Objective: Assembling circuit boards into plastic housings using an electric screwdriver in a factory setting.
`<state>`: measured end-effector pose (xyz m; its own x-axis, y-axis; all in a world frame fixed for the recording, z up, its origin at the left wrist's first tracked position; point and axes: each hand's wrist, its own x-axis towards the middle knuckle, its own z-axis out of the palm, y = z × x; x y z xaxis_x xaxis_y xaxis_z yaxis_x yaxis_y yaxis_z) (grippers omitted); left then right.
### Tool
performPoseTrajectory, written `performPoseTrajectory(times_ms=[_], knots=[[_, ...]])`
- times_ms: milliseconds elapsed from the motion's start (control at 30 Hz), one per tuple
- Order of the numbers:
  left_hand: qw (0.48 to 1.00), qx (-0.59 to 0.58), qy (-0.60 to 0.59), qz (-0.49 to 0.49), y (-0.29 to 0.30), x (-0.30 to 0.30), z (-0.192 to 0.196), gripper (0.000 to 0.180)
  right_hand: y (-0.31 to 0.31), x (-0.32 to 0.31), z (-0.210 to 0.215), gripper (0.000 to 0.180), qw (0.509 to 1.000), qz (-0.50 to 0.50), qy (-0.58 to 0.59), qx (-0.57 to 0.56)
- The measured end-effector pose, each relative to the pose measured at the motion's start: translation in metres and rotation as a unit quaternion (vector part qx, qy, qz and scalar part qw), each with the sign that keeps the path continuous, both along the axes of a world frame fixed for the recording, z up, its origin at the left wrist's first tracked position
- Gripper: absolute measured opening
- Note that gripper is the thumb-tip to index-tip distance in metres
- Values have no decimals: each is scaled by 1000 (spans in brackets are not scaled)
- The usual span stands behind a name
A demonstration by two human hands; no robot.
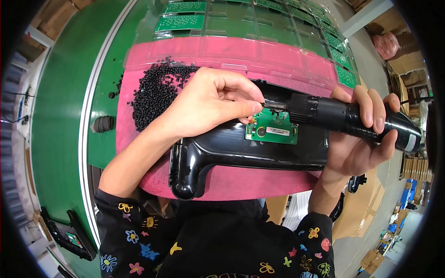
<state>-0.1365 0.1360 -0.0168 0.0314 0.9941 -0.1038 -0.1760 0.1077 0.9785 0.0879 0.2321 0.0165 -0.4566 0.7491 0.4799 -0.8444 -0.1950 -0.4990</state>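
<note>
My right hand [359, 139] grips a black electric screwdriver [352, 118] that lies nearly level, its tip pointing left. My left hand [211, 99] pinches a small black screw at the driver's tip, just above a small green circuit board [273, 129]. The board sits inside a black plastic housing [218, 155] that rests on a pink mat [259, 183]. A heap of small black screws [155, 92] lies on the mat to the left of my left hand.
Clear plastic trays [259, 37] holding several green circuit boards [181, 22] stand behind the mat. A green conveyor belt [65, 102] runs along the left, with a small black part [104, 123] at its edge. Another black housing [69, 234] lies lower left. Cardboard boxes stand at right.
</note>
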Motion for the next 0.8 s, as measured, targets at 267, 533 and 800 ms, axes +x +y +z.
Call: performPoseTrajectory(times_ms=[267,533,800], knots=[[998,-48,-15,-42,1,-3,0,6,1,2,-1,38,995,18,-29,96],[920,155,360,-12,-3,6,-6,14,23,27,-3,42,974,-88,-157,135],[863,214,455,-57,-7,9,-13,32,23,17,-6,36,963,-87,-205,150]])
